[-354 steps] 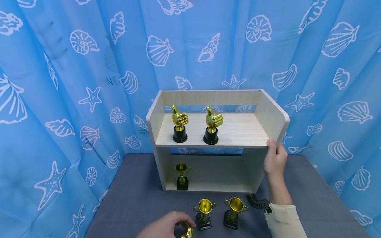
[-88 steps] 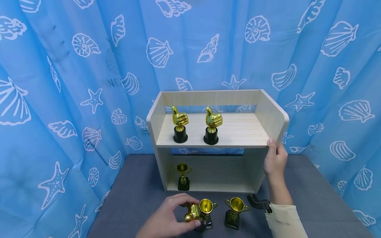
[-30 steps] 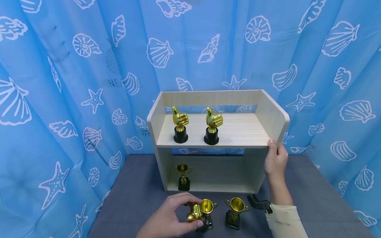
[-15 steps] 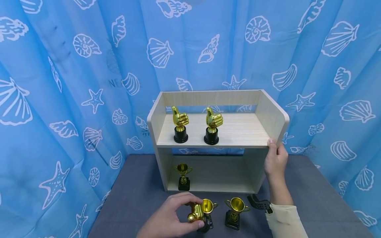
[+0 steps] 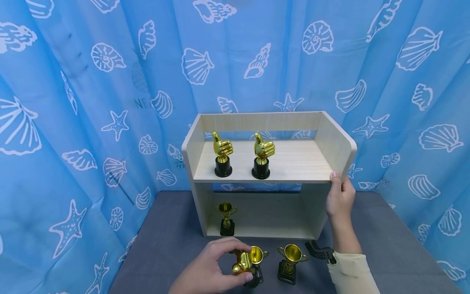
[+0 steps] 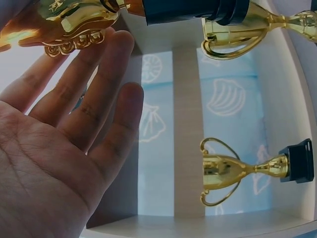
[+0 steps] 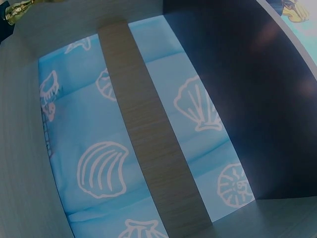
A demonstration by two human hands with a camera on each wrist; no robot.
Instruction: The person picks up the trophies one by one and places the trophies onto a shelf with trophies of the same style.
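My left hand [image 5: 213,267] holds a gold thumbs-up trophy [image 5: 243,263] with a black base between thumb and fingers. In the left wrist view this thumbs-up trophy [image 6: 81,25] lies across the top, near my extended fingers. It partly covers a gold trophy cup [image 5: 256,255] on the table; whether they touch I cannot tell. Another trophy cup [image 5: 292,254] stands to the right. My right hand [image 5: 339,200] grips the right side of a pale wooden shelf [image 5: 293,163], thumb on the middle board's front edge; the right wrist view does not show this hand.
Two thumbs-up trophies, one left [image 5: 222,154] and one right [image 5: 262,156], stand on the upper board. A trophy cup [image 5: 227,218] occupies the lower compartment's left side. Behind the grey table [image 5: 147,253] hangs a blue shell-patterned curtain [image 5: 147,81].
Since the oldest frame, my left hand has brought the thumbs-up trophy up from the bottom edge and right, in front of the left table cup. Lately it barely shifts. My right hand stays put.
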